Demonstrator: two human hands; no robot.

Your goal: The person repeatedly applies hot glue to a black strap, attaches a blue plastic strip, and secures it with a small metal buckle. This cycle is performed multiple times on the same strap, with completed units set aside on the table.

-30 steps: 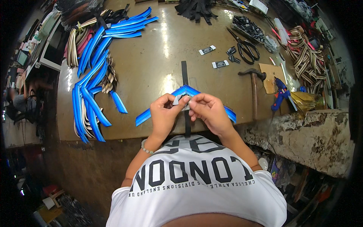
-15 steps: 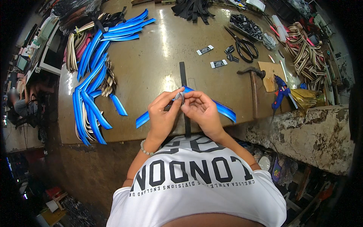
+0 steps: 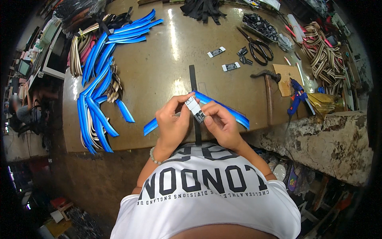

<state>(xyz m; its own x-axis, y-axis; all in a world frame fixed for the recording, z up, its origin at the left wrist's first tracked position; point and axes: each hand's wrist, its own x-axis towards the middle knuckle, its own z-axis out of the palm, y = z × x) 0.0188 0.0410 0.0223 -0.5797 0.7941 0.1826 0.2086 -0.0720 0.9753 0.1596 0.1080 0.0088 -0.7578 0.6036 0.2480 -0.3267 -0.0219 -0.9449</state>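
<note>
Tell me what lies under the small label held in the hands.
Under the small label, held by left hand and right hand, a blue strap and a black strip show; their crossing is covered by the hands.

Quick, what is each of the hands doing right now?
Left hand: closed on the blue strap and small label.
Right hand: closed, pinching the same label.
</note>
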